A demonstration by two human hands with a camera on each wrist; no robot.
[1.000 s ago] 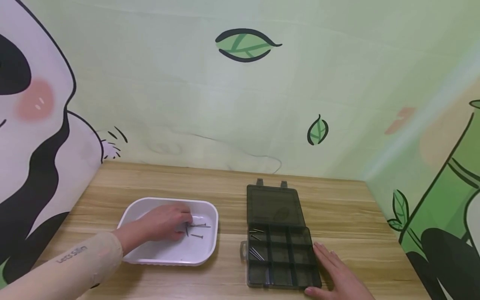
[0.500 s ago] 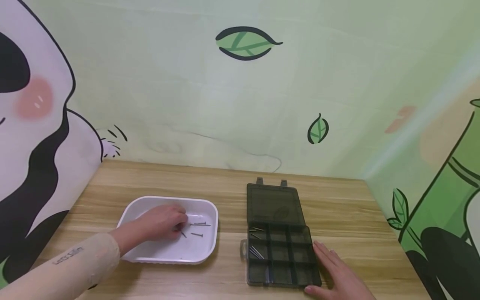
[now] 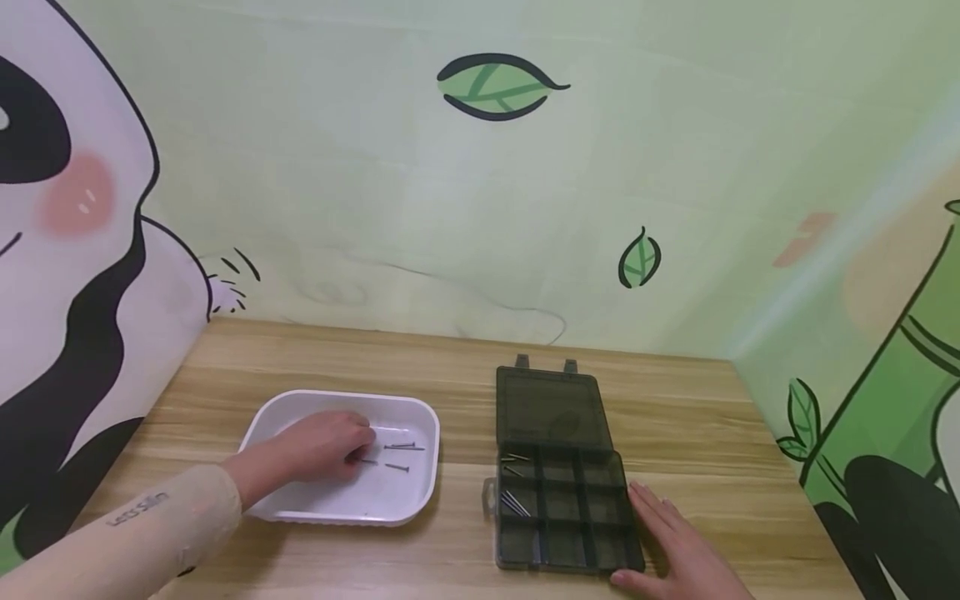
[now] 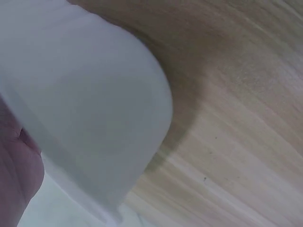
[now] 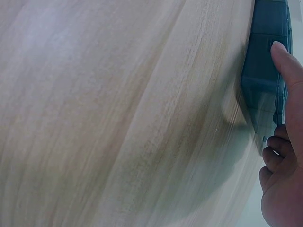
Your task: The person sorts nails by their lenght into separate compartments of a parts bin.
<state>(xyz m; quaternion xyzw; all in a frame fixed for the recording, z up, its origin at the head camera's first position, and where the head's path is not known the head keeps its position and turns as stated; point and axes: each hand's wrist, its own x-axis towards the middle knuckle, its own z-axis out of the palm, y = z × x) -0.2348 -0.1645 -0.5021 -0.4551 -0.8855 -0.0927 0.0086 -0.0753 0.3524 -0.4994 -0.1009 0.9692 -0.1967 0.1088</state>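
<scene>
In the head view my left hand reaches into a white plastic tray, fingers bent down. A thin nail pokes out at its fingertips, seemingly pinched; the grip itself is hidden. Several more nails lie to its right on the tray floor. The left wrist view shows mainly the tray's outer wall. My right hand rests against the right side of a dark see-through compartment box, fingers extended along it, thumb at the near corner. In the right wrist view that thumb touches the box.
The box lid lies folded back behind it. Small nails occupy its back-left compartment, and longer ones sit in the compartment in front. Both containers stand on a wood-grain table, with a printed wall behind.
The nail at my left fingertips has turned from steep to nearly level as the hand drew slightly back to the left. My right hand stays at the box.
</scene>
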